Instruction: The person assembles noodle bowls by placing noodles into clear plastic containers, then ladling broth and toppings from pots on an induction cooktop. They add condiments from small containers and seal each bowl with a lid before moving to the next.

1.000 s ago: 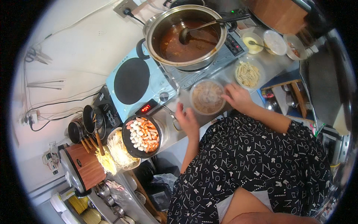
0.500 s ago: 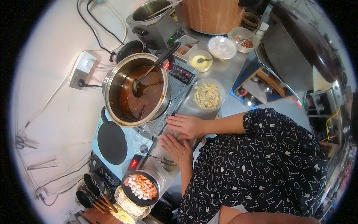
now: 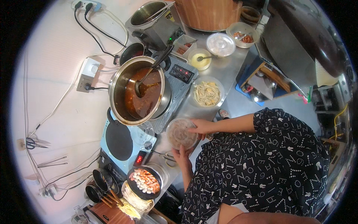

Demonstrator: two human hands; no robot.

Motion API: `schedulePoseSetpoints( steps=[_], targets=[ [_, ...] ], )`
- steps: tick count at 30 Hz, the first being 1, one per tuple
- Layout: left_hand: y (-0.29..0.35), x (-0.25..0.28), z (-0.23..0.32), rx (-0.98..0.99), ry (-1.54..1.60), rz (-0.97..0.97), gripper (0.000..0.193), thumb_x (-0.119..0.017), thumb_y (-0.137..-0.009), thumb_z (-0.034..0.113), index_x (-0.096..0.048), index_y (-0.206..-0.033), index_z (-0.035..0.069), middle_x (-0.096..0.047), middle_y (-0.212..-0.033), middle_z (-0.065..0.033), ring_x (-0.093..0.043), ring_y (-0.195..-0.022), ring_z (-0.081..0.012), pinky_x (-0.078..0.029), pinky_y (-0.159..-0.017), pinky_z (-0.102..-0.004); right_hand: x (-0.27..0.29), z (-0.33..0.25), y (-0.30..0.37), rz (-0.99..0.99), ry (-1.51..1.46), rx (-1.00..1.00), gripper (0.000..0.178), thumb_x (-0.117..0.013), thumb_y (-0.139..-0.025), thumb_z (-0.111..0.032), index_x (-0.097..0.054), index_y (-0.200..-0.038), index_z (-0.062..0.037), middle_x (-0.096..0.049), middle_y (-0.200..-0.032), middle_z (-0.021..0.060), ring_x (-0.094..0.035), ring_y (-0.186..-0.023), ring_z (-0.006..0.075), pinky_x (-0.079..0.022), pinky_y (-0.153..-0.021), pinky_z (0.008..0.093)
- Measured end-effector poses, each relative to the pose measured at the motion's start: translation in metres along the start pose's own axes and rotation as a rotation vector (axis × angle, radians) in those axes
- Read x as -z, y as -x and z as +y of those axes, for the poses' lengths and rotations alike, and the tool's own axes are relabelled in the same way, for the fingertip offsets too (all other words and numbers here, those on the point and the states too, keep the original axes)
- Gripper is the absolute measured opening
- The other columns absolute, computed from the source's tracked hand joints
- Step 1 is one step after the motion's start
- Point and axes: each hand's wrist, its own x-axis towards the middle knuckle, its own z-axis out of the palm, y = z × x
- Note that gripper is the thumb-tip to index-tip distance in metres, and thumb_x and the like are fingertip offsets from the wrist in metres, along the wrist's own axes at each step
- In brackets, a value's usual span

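Note:
A round, clear plastic tub with a lid (image 3: 179,132) is between my hands at the counter's edge; its brownish contents show only dimly. My right hand (image 3: 202,127) grips its right rim. From below, my left hand (image 3: 182,156) holds the tub, thumb on top. Just beyond it, a large steel pot (image 3: 113,97) of reddish-brown broth stands on a cooktop, with a ladle (image 3: 158,61) leaning in it. A bowl of pale strips (image 3: 207,93) sits to the right of the pot.
A light-blue cooktop (image 3: 105,143) with a dark round plate lies to the left. Nearer stand a black bowl of white balls and orange pieces (image 3: 144,183) and noodles (image 3: 132,198). A yellow-sauce bowl (image 3: 198,64) and lidded white bowl (image 3: 220,44) stand farther back. Scissors (image 3: 36,143) hang on the wall.
Earlier both hands lay flat, side by side, fingers stretched out over the counter. They have since moved apart and now hold the lidded tub by its edges. The view has shifted slightly.

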Motion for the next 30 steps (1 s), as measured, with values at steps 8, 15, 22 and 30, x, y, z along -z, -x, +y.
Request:
schedulePoseSetpoints(
  steps=[8, 15, 22, 30],
  targets=[
    [0.016, -0.056, 0.051, -0.076, 0.002, -0.194, 0.039, -0.047, -0.099, 0.027, -0.043, -0.126, 0.000, -0.056, -0.112, -0.0132, -0.065, -0.087, -0.0258, -0.055, -0.072, -0.0353, 0.061, -0.036, 0.072, 0.019, -0.488, 0.056, 0.049, -0.058, -0.092, -0.019, -0.038, -0.136, -0.0077, -0.063, -0.109, 0.0153, -0.069, -0.073, 0.0242, -0.061, -0.057, 0.0330],
    [-0.052, -0.149, 0.008, 0.130, -0.024, -0.241, 0.052, -0.042, -0.100, 0.034, -0.029, -0.140, 0.004, -0.051, -0.123, -0.0158, -0.061, -0.099, -0.0280, -0.053, -0.082, -0.0378, 0.215, -0.080, 0.127, 0.405, -0.511, 0.295, 0.050, -0.059, -0.093, -0.022, -0.037, -0.134, -0.0072, -0.066, -0.104, 0.0154, -0.069, -0.070, 0.0241, -0.059, -0.052, 0.0268],
    [-0.102, -0.180, -0.025, 0.134, 0.057, -0.226, 0.056, -0.038, -0.100, 0.044, -0.027, -0.142, 0.007, -0.049, -0.130, -0.0164, -0.058, -0.111, -0.0289, -0.053, -0.084, -0.0388, 0.334, -0.087, 0.097, 0.610, -0.502, 0.287, 0.045, -0.054, -0.096, -0.020, -0.037, -0.133, -0.0029, -0.065, -0.100, 0.0191, -0.069, -0.069, 0.0255, -0.060, -0.053, 0.0294],
    [-0.114, -0.180, -0.031, 0.235, -0.096, -0.062, 0.054, -0.040, -0.100, 0.041, -0.046, -0.128, -0.005, -0.057, -0.121, -0.0147, -0.058, -0.105, -0.0219, -0.046, -0.090, -0.0341, 0.350, -0.119, 0.113, 1.059, 0.731, 0.212, 0.046, -0.067, -0.086, -0.028, -0.055, -0.123, -0.0030, -0.067, -0.084, 0.0148, -0.069, -0.070, 0.0229, -0.054, -0.055, 0.0327]
  ],
)
